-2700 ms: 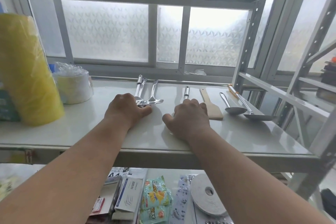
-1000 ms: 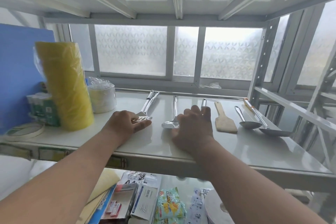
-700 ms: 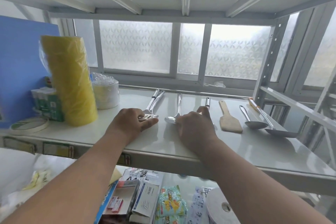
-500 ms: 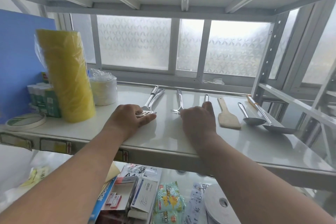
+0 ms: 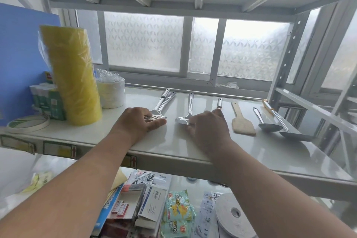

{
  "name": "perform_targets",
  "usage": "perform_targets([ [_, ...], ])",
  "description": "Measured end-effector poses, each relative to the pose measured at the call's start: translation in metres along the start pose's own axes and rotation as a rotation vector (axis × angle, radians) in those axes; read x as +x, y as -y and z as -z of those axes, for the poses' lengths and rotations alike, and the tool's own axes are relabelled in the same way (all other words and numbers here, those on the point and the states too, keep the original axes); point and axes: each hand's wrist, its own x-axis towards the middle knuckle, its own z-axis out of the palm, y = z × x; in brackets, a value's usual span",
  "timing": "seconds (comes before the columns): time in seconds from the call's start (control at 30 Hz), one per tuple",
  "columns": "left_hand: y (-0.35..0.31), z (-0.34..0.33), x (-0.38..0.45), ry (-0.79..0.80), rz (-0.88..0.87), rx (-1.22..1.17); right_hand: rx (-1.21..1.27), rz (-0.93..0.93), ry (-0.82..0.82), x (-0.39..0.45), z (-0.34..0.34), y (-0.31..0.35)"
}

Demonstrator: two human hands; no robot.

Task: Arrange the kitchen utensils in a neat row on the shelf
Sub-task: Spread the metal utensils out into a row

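White metal shelf (image 5: 270, 152) seen from below eye level, frosted patterned window (image 5: 144, 42) behind. Far left of the frame: a blue board (image 5: 21, 48), a flat tape roll (image 5: 29, 124) lying at the shelf edge, and a green-and-white carton (image 5: 48, 102); its contents cannot be read. Beside it stands a tall yellow cylinder in crinkled clear film (image 5: 71, 75), and just behind that a squat stack of white disposable bowls in a clear plastic bag (image 5: 111, 91).

Centre of the frame: the utensils lie flat on the shelf, handles toward the window. Two polished steel slotted turners (image 5: 162, 103) lie together, handles touching. The left hand (image 5: 137, 121) rests palm down over their blades, fingers curled loosely and thumb extended along the shelf; whether it grips them cannot be told. Next, apart from these, a steel spatula (image 5: 188, 109) with a flat, flared blade. The right hand (image 5: 208, 127) lies fingers-forward over a further steel utensil (image 5: 218, 103), of which only the rounded handle shows; its thumb side touches the spatula blade. A closed grasp cannot be confirmed.

Right of the frame: a pale wooden spatula (image 5: 242, 123), matte and paddle-shaped; a steel serving spoon (image 5: 267, 124) with an oval bowl; and a steel ladle-like spoon with a wooden grip (image 5: 284, 123), angled, its bowl nearest the shelf's front.

Lower frame, on the shelf below: assorted boxes and paper packets (image 5: 139, 205), a green wet-wipe pack (image 5: 178, 210), and a white foam tape roll (image 5: 234, 216).
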Motion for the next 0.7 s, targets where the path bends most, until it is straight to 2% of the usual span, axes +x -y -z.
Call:
perform_targets([
  [0.13, 0.003, -0.003, 0.001, 0.05, -0.009, 0.03, 0.095, 0.001, 0.014, 0.001, -0.011, -0.002],
  [0.37, 0.01, -0.009, 0.007, -0.105, -0.046, 0.032, 0.067, 0.197, 0.003, 0.0, -0.001, 0.007],
  [0.57, 0.012, -0.007, 0.009, -0.333, -0.093, -0.005, 0.247, 0.24, 0.189, 0.024, -0.001, 0.044],
  [0.63, 0.01, -0.005, 0.007, -0.365, -0.103, -0.033, 0.323, 0.28, 0.217, 0.034, -0.002, 0.065],
  [0.7, 0.009, -0.004, 0.006, -0.348, -0.095, -0.05, 0.517, 0.277, 0.216, 0.035, -0.003, 0.083],
])
